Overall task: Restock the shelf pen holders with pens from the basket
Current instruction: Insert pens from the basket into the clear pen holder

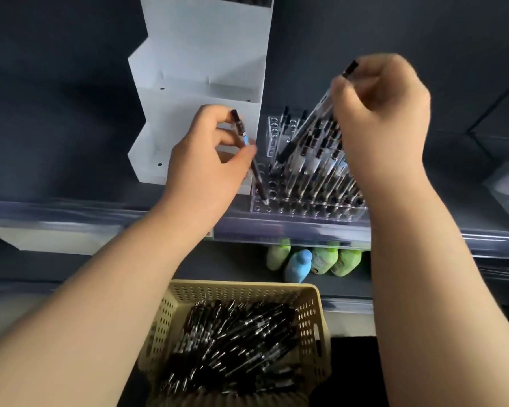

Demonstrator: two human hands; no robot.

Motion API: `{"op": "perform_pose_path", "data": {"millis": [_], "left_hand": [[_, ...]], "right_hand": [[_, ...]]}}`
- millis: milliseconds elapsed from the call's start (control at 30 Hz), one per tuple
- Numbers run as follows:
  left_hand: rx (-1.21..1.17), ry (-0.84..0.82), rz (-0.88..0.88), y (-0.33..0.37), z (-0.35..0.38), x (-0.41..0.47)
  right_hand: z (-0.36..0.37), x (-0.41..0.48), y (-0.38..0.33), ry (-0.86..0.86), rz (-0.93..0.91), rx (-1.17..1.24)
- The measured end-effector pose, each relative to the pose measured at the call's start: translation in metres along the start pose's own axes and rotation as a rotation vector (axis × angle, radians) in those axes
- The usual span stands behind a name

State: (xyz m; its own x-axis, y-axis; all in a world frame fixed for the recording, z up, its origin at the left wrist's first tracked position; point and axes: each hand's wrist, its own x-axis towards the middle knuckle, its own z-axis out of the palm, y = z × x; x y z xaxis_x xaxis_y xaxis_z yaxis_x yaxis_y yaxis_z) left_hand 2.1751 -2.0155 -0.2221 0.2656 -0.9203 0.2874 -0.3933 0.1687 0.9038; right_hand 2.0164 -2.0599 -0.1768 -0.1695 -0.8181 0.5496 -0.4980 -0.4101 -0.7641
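Closest to me, down low, is one yellow basket (309, 315) with holes in its walls. A pile of pens (235, 342) lies flat inside it, pointing every which way, too many to count.

Just past the basket, on a lower shelf, stand four bottles (299, 265): three green and one blue, close together.

Above them two bare arms reach up to the shelf edge (71, 212). Each hand has one pen.

The left hand (206, 154) has its fingers curled. It pinches the left pen (254, 165) between the thumb and the fingertips, about halfway along. The pen stands nearly straight up, leaning a little. Its dark top sticks up above the fingers, and its tip points down at the front left corner of the clear holder (306, 210), right at a hole there.

The right hand (385, 113) is higher. Its fingers are curled tight around the top part of the right pen (303, 133), with only the dark end poking out above them. This pen slants. Its tip points down and to the left, into the middle of the holder. I cannot tell if the tip is in a hole.

The one clear holder sits on the shelf and has rows of round holes. Many standing pens (321, 160) fill its right side, all leaning the same way. The left holes are mostly bare.

Farthest back, to the left, is one white stand (200, 83) with steps.
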Motion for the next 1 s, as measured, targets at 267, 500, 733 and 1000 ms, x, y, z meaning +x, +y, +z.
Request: {"op": "perform_pose_path", "data": {"millis": [267, 500, 733, 1000], "left_hand": [[-0.230, 0.049, -0.029, -0.002, -0.003, 0.013], [-0.159, 0.067, 0.013, -0.001, 0.001, 0.012], [-0.104, 0.074, 0.059, 0.001, 0.004, 0.012], [0.002, 0.080, 0.149, 0.001, 0.011, 0.009]], "right_hand": [[0.011, 0.000, 0.000, -0.153, -0.085, -0.231], [0.022, -0.003, 0.002, -0.266, -0.089, -0.408], [0.023, -0.006, 0.007, -0.269, -0.143, -0.498], [0.026, -0.007, 0.014, -0.225, -0.264, -0.604]]}}
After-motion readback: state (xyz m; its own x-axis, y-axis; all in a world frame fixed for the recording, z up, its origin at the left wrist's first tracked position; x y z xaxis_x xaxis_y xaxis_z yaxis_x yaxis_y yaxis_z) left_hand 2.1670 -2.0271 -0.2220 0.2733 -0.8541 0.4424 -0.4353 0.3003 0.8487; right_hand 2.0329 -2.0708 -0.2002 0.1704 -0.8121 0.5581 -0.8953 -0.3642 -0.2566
